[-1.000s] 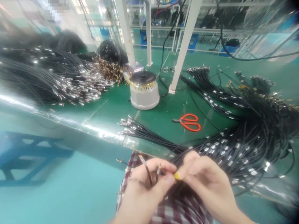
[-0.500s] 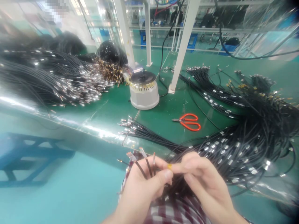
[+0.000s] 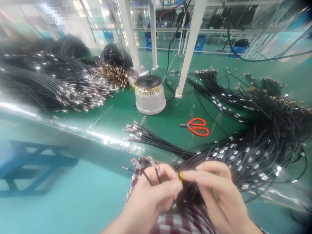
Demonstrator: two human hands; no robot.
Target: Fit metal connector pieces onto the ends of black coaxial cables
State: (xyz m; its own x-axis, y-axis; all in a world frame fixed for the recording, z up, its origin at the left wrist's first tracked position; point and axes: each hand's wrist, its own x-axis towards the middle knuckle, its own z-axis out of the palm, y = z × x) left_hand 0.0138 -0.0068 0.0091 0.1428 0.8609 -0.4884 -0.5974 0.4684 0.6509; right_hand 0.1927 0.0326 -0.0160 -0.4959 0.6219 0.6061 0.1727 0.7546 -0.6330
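My left hand (image 3: 148, 195) is closed around several thin black cables (image 3: 148, 169) whose metal-tipped ends stick up above the fingers. My right hand (image 3: 214, 191) pinches a small yellow piece (image 3: 180, 175) at its fingertips, right against the left thumb. Both hands work over my lap, on a plaid cloth (image 3: 180, 221), just below the table's front edge. A large tangle of black cables (image 3: 255, 152) with silver tags runs from the table down to my hands.
Orange-handled scissors (image 3: 197, 126) lie on the green table (image 3: 170, 113). A white round machine (image 3: 149, 94) stands behind a small laid-out cable bunch (image 3: 143, 135). More cable heaps (image 3: 53, 81) fill the left; white posts (image 3: 191, 48) rise at the back. A blue frame (image 3: 29, 165) sits on the floor.
More cable tips now stick up from my left hand. The right fingertips with the yellow piece have shifted slightly left, closer to the left thumb.
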